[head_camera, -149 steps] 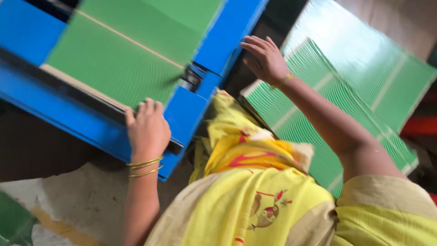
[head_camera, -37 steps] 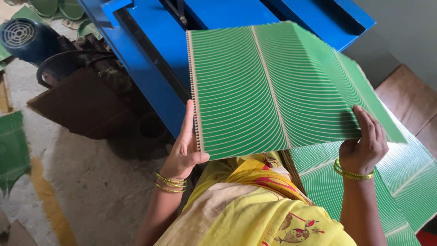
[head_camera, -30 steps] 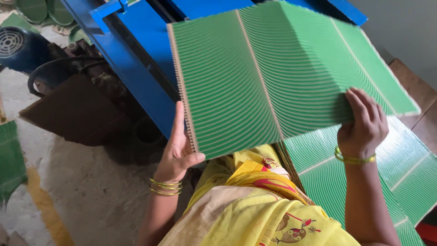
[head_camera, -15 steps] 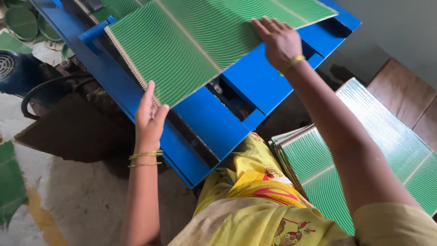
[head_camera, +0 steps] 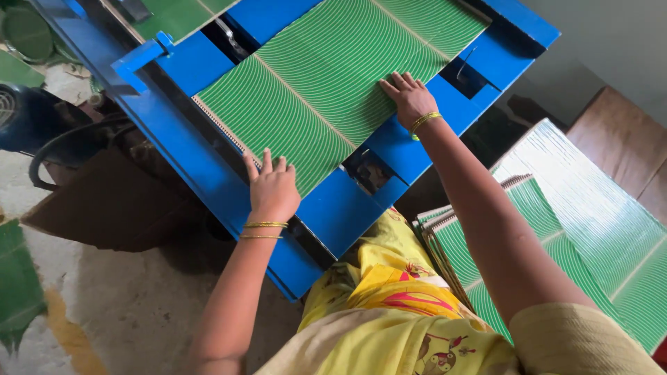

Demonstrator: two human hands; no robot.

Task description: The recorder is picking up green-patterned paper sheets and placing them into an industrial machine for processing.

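A: Where is the green sheet (head_camera: 333, 90) located?

B: It lies flat on the bed of the blue machine (head_camera: 194, 163), spanning the gap between the blue rails. Its surface is ribbed with pale curved lines, and a pale straight crease runs across its middle. Its far end reaches the upper right part of the frame.

A: Position of the left hand (head_camera: 272, 191)?

B: It rests at the near edge of the sheet, palm down. The fingers (head_camera: 266, 161) are stretched out and slightly spread, their tips on the sheet; nothing is clenched. Two thin gold bangles (head_camera: 264, 230) sit at the wrist.

A: And the right hand (head_camera: 410, 99)?

B: It lies palm down on the right edge of the sheet, where the sheet meets the blue rail. Fingers are extended flat, pressing rather than grasping. A bangle circles that wrist too.

A: Surroundings?

B: A stack of green sheets (head_camera: 549, 250) lies on the near right, beside the person's yellow garment (head_camera: 389, 298). A dark motor (head_camera: 28, 118) stands on the far left of the floor.
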